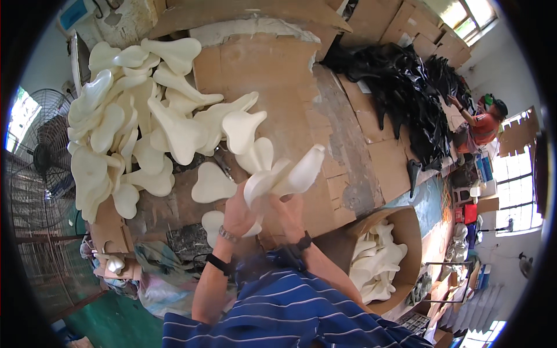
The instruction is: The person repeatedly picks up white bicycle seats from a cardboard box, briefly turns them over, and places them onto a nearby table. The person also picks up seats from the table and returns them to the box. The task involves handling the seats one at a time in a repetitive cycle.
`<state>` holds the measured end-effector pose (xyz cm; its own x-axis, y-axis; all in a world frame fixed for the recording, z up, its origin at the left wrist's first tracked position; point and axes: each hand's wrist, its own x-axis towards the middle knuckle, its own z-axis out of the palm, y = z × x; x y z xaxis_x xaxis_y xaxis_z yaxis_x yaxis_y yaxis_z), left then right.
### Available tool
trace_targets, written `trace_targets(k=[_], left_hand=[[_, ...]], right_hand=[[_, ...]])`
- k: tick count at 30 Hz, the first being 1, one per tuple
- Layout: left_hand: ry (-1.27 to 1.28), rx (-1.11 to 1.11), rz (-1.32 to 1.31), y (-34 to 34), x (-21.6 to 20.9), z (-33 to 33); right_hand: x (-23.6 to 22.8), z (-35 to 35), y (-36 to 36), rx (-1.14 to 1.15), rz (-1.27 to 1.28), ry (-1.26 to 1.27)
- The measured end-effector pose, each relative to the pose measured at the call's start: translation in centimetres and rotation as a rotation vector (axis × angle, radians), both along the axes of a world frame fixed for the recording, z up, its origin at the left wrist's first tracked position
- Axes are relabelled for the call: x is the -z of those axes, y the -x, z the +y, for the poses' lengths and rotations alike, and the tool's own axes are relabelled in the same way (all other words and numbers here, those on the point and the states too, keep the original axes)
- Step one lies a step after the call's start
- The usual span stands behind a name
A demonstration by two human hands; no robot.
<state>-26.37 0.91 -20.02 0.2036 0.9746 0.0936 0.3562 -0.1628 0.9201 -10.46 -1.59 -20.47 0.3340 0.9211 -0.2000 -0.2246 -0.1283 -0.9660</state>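
Cream bicycle saddle pads, smooth and moulded, lie about my hands. One saddle pad (299,171) is raised in front of my body, its narrow nose pointing up and to the right. My left hand (237,214) is closed at its wide left end. My right hand (288,213) grips its near side, the fingers partly hidden behind the pad. Just left of my left hand lies a loose pad (212,182), and another pad (213,225) shows beside my left wrist. A big heap of similar pads (122,116) covers the left of the table.
Brown cardboard (255,75) covers the worktable. At my right stands a cardboard box (411,249) with several cream pads inside. Glossy black pieces (400,87) are piled at the far right, near another person (484,127). A caged fan (43,148) stands at the left.
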Motion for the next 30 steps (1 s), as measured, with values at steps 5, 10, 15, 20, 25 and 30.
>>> trace_targets(k=[5, 10, 15, 20, 25, 30], left_hand=[[0.102, 0.05, -0.028, 0.4, -0.7, 1.1], [0.087, 0.044, -0.035, 0.7, -0.8, 2.2], [0.062, 0.047, -0.052, 0.9, -0.2, 3.0], [0.085, 0.035, -0.059, 1.1, -0.2, 3.6], [0.142, 0.019, -0.076, 1.3, 0.1, 4.0], [0.077, -0.016, -0.078, 1.3, 0.8, 4.3]], right_hand=[[0.6, 0.7, -0.5, -0.022, 0.028, 0.065], [-0.2, 1.5, -0.6, -0.055, 0.031, 0.142], [-0.4, 2.3, -0.8, -0.069, 0.002, 0.199], [-0.6, 2.8, -0.6, -0.068, 0.016, 0.203], [-0.4, 3.3, -0.7, -0.08, -0.037, 0.208], [-0.9, 3.6, -0.6, -0.067, -0.084, 0.179]])
